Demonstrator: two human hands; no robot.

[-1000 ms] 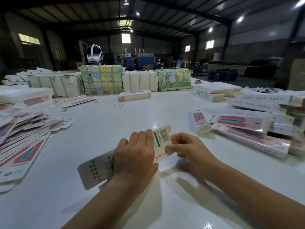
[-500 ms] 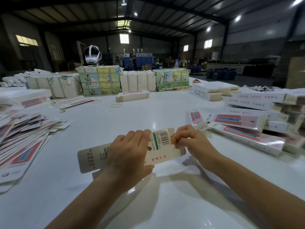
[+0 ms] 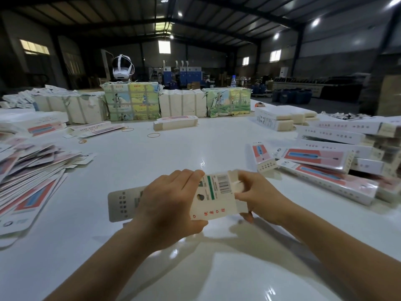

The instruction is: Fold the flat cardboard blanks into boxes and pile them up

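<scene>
At 6 o'clock, the left hand (image 3: 171, 205) is wrapping its curled fingers over the long cream cardboard blank with a barcode (image 3: 213, 197), seemingly bracing its body just above the glossy white table (image 3: 173, 148). The right hand (image 3: 258, 196) is pinching the end flap, probably for tucking. At 9 o'clock the fanned red-and-blue flat blanks (image 3: 32, 174) are lying within reach; at 3 o'clock the folded white boxes (image 3: 338, 157) are piling up.

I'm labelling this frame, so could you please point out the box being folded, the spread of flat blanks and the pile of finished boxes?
box being folded (image 3: 213, 199): head view, barcode panel.
flat blanks (image 3: 28, 170): head view, fanned middle.
finished boxes (image 3: 329, 170): head view, front box's top face.
</scene>
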